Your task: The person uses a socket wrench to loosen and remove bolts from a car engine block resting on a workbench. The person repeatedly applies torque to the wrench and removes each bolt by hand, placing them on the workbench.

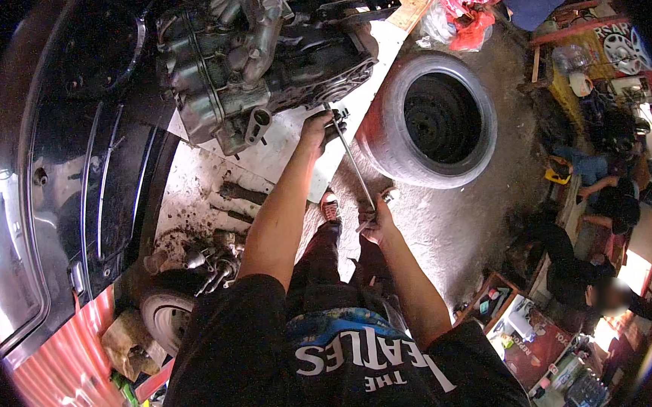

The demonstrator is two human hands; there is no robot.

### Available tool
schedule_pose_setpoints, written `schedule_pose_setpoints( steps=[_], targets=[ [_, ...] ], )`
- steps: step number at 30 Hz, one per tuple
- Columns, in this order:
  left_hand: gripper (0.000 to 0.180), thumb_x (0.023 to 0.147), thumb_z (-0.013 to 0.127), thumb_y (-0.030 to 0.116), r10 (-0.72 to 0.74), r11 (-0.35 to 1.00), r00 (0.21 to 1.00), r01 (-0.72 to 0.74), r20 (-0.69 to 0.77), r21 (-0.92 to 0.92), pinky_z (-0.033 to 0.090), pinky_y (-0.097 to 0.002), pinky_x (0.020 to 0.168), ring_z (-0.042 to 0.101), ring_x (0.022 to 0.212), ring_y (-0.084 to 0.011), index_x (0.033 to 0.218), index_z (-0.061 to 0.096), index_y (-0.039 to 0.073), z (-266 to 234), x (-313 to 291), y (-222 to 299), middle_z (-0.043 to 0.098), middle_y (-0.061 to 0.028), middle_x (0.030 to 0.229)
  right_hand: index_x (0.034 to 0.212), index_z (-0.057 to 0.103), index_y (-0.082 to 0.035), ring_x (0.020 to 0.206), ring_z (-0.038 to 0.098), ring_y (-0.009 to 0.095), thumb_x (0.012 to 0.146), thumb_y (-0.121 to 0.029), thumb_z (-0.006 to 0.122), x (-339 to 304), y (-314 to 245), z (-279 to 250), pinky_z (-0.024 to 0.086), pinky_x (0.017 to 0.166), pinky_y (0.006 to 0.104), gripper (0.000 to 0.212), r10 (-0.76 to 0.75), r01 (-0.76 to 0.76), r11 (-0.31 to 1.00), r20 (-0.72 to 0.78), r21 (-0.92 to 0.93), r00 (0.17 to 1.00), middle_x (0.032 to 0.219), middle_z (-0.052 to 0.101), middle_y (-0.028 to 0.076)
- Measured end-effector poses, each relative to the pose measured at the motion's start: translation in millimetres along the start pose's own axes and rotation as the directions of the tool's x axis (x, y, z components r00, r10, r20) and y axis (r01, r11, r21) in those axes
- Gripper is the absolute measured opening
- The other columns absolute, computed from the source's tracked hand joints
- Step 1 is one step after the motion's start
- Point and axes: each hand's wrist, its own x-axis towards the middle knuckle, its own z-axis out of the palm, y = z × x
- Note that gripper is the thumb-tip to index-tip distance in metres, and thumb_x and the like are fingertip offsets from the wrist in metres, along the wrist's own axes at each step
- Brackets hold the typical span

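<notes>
A long thin metal rod [354,161] slants between my two hands, just off the near right corner of an engine [245,73]. My left hand [316,134] is closed round its far end, close against the engine's lower edge. Small dark parts show beside those fingers, too small to tell what they are. My right hand [376,221] grips the near end of the rod, in front of my body. The engine lies on a pale board [262,156], its dark metal covers and pipes facing up.
A large tyre [441,120] stands close right of the rod. Dark car bodywork [81,168] fills the left side. Loose metal parts [213,266] and a wheel [169,320] lie at lower left. Red and white plastic bags [464,16] are at the back. Other people [572,262] sit at right.
</notes>
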Motion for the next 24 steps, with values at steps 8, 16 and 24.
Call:
schedule_pose_setpoints(
  steps=[8, 16, 24],
  targets=[
    [0.019, 0.089, 0.06, 0.01, 0.01, 1.0, 0.999, -0.009, -0.044, 0.026, 0.063, -0.0418, 0.07, 0.069, 0.075, -0.0308, 0.102, 0.058, -0.003, 5, 6, -4, 0.065, -0.0169, 0.092, 0.128, 0.042, 0.001, 0.094, 0.057, 0.034, 0.094, -0.04, 0.055, -42, 12, -16, 0.046, 0.087, 0.0465, 0.055, -0.868, 0.25, 0.183, -0.037, -0.951, 0.495, 0.108, 0.056, 0.022],
    [0.019, 0.09, 0.06, 0.01, 0.05, 0.998, 0.997, -0.048, -0.061, 0.032, 0.062, -0.0397, 0.069, 0.069, 0.073, -0.0285, 0.103, 0.06, -0.003, 2, 14, -2, 0.066, -0.0158, 0.093, 0.117, 0.053, 0.001, 0.086, 0.06, 0.038, 0.09, -0.024, 0.06, -27, 8, 37, 0.049, 0.074, 0.0505, 0.037, -0.638, 0.07, -0.582, 0.508, -0.81, 0.579, 0.098, 0.061, 0.022],
    [0.019, 0.089, 0.06, 0.008, 0.011, 1.0, 1.0, -0.012, 0.029, 0.006, 0.062, -0.0408, 0.071, 0.069, 0.074, -0.0293, 0.104, 0.059, -0.004, -4, 12, 5, 0.065, -0.0158, 0.092, 0.09, 0.059, -0.011, 0.054, 0.052, 0.021, 0.093, -0.064, 0.042, -3, 2, 35, 0.047, 0.054, 0.033, 0.056, -0.19, 0.158, 0.977, -0.252, -0.141, 0.949, 0.065, 0.056, 0.005]
  ],
)
